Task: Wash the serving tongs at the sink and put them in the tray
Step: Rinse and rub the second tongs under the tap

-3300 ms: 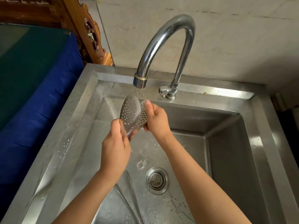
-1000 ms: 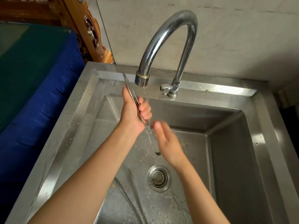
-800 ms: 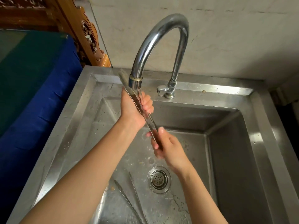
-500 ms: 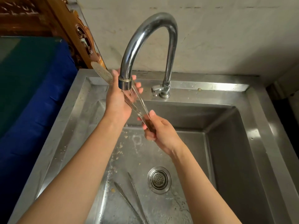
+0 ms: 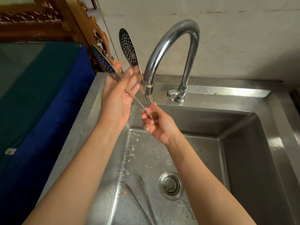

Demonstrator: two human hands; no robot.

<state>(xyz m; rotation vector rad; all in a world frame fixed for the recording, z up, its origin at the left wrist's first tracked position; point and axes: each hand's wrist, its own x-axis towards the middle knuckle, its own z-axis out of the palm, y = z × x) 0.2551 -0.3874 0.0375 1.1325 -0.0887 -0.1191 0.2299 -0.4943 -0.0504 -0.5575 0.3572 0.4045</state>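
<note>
Steel sink [image 5: 276, 104], wet basin. Thin tongs [image 5: 135, 198] flat on bottom, just left of drain strainer [image 5: 171, 185]. Food crumbs [image 5: 132, 148] scattered further back.

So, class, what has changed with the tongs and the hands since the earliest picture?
The tongs were flipped: their holed heads, first closed under the tap, now point up-left and stand apart. The right hand moved from the heads to pinch the joined end; the left hand opened flat against the arms. The sink stayed put.
</note>
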